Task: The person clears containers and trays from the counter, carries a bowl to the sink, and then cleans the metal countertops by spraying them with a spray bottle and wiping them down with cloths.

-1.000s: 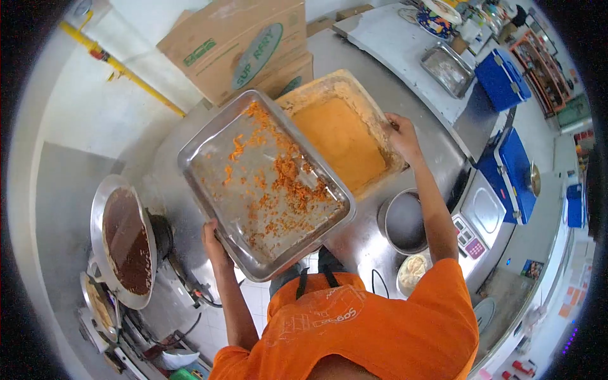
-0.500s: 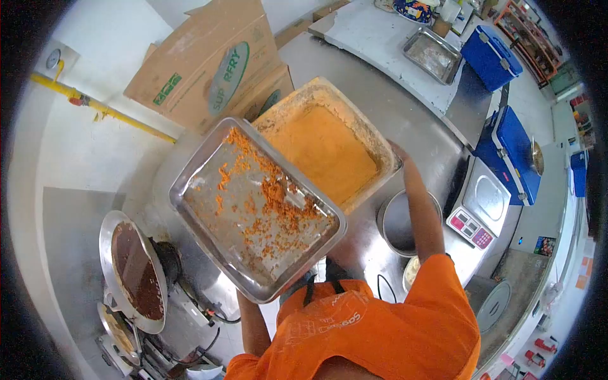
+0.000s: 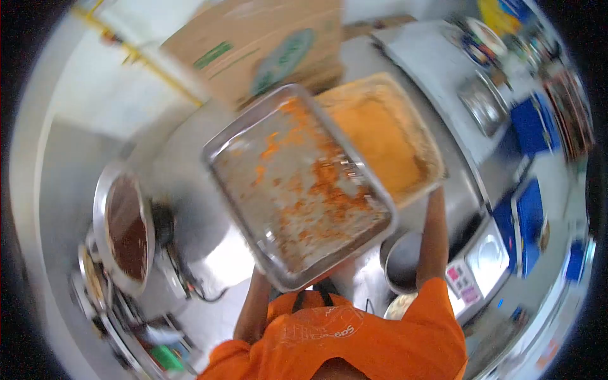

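The head view shows a steel table (image 3: 360, 58) spreading around and beyond both arms, blurred in places. A printed cardboard box (image 3: 278, 47) stands ahead of the hands, past the metal tray (image 3: 244, 190). This large tray sits tilted directly above the left forearm (image 3: 252, 310), which runs up to its near edge. The left hand is out of sight behind the tray, so I cannot tell how far it is open or how it meets the metal.

Just ahead of the right hand (image 3: 437, 192) is a rectangular container (image 3: 423, 136) spread inside with an orange-yellow layer (image 3: 380, 142). That hand is at the container's near right corner, mostly hidden by the rim; how far its fingers are open, or whether they grip, cannot be told. The tray overlaps the container's left side in this view.

Well to the left of the left forearm is a wide pan (image 3: 101, 202) with dark brown contents (image 3: 126, 231). To the right of the right hand and nearer the body lies a scale (image 3: 484, 256); a round pot (image 3: 403, 269) is nearer the body too, beside the right forearm. Smallest are orange crumbs (image 3: 332, 183), scattered over the tray between the two hands.
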Demonstrator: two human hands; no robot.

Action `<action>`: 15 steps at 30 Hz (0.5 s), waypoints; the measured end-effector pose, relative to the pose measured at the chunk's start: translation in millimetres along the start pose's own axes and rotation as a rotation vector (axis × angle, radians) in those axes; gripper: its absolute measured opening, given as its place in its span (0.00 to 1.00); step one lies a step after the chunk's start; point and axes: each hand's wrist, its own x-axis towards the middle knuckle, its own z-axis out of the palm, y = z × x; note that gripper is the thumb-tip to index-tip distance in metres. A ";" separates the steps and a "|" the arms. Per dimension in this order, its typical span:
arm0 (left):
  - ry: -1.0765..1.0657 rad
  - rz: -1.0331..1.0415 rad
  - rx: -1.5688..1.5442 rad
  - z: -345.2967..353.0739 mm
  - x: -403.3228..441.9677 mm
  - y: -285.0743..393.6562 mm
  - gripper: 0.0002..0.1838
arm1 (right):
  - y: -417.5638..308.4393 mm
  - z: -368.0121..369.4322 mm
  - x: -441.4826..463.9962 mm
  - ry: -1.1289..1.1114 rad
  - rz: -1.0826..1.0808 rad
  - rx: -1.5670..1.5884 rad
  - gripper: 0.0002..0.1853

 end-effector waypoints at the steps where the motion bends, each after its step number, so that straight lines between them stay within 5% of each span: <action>1: -0.014 -0.004 -0.029 5.0 11.3 -4.0 0.38 | -0.3 0.3 17.6 0.013 -0.016 0.002 0.26; 10: -0.255 0.010 -0.189 29.0 102.7 -50.5 0.39 | 4.6 -11.6 119.0 0.064 -0.100 -0.002 0.26; 12: -0.194 0.073 0.051 84.5 34.8 7.3 0.39 | 9.0 -12.7 124.3 0.062 -0.122 -0.008 0.26; 15: -0.073 0.106 0.195 75.3 33.5 5.7 0.37 | 40.7 -37.9 116.9 0.090 -0.170 -0.088 0.26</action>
